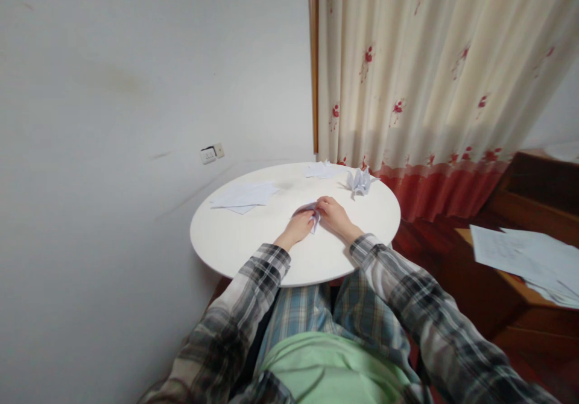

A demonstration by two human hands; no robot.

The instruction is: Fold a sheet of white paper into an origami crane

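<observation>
Between my two hands, low over the white round table, is a small piece of folded white paper. My left hand closes on its near left part, with the fingers partly covering it. The fingers of my right hand pinch the paper at its right upper side. Only a narrow flap and a shaded upper edge of the paper show; the rest is hidden behind my hands. Past my right hand, a cluster of pointed folded-paper shapes sits on the tabletop.
Flat white sheets lie at the table's left, and more paper lies at the back. A wall with a socket borders the left side. A flowered curtain hangs behind. Papers rest on wooden furniture at the right.
</observation>
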